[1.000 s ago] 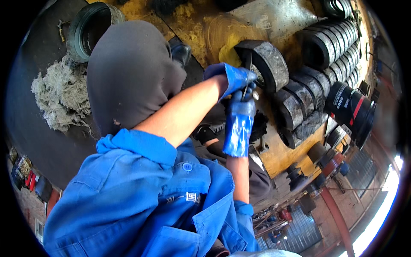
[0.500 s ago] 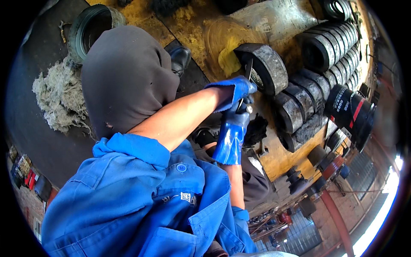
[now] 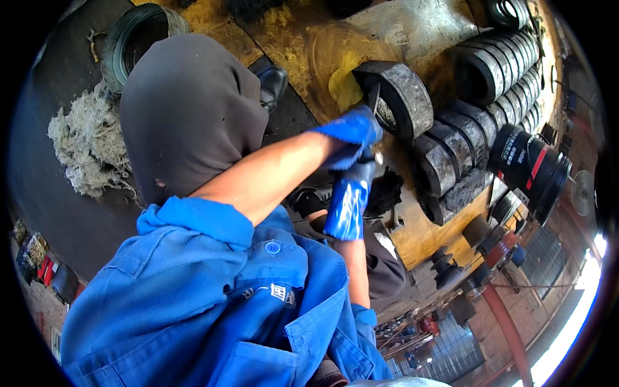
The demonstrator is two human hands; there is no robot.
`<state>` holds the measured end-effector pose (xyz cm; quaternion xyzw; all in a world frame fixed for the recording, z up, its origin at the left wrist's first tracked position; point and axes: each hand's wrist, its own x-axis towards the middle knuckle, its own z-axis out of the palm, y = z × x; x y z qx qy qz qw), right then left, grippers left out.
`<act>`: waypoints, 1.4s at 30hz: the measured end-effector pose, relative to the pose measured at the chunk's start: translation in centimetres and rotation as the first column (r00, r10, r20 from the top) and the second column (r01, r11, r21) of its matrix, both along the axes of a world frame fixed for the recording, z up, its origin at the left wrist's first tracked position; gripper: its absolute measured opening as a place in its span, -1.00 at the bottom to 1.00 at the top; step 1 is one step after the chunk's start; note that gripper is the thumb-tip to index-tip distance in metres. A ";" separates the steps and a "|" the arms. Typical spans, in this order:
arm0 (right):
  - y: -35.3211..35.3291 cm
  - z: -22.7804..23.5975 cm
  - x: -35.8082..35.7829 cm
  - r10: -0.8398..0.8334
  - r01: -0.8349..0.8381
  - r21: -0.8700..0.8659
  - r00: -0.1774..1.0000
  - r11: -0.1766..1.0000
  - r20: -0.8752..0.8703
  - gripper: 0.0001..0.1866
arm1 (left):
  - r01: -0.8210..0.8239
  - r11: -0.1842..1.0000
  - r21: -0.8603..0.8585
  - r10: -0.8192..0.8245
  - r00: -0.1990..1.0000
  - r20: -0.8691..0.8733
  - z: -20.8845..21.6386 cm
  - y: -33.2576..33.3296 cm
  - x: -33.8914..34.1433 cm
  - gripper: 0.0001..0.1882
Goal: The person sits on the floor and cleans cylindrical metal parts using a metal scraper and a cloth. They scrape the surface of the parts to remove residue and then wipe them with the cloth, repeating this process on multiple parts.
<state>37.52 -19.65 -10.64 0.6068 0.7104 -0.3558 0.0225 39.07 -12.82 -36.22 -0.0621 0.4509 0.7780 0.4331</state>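
My left hand [image 3: 359, 129], in a blue rubber glove, is closed with a dark narrow blade [image 3: 374, 100] sticking out above it, like a knife. Just below is my right hand [image 3: 362, 169], gloved the same way and curled closed, close against the left one. A small pale round end [image 3: 378, 158] shows beside the right hand; what that hand grips is mostly hidden. The blade tip lies at the opening of a thick, dark ring-shaped block [image 3: 406, 103] with flat outer faces, standing on the stained yellow floor. Whether the blade touches the ring I cannot tell.
Rows of similar dark rings [image 3: 461, 135] stand to the right, beside a black bucket [image 3: 525, 161] with a red stripe. A heap of pale waste yarn [image 3: 90, 145] and a round metal hoop [image 3: 119, 55] lie at left. My bent knee [image 3: 193, 109] is near the left arm.
Both hands have shifted slightly and turned. The left glove has dropped a little toward the right one, and less of the blade shows. The ring stays in place.
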 end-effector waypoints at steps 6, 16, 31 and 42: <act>1.4 -1.0 0.9 -0.055 0.054 0.038 0.998 0.998 0.035 -0.64 | 0.785 0.470 -0.404 -0.873 0.344 -0.347 11.1 -0.2 -7.4 -0.82; 1.5 -2.8 1.0 -0.039 0.036 -0.045 0.997 0.998 -0.066 -0.58 | -0.015 0.217 -0.976 -0.850 -0.495 -0.182 7.2 -0.1 -4.1 -0.67; -0.1 -8.4 14.1 -0.830 -0.009 -0.833 0.080 0.553 -0.552 -0.48 | -0.097 0.669 -0.737 -0.742 -0.029 -0.669 13.5 -1.4 0.6 -0.54; 1.8 -5.4 11.2 -0.079 0.081 -0.040 0.996 0.996 0.039 -0.32 | 0.436 0.438 -0.786 -0.838 -0.119 -0.533 15.0 -1.1 -4.0 -0.73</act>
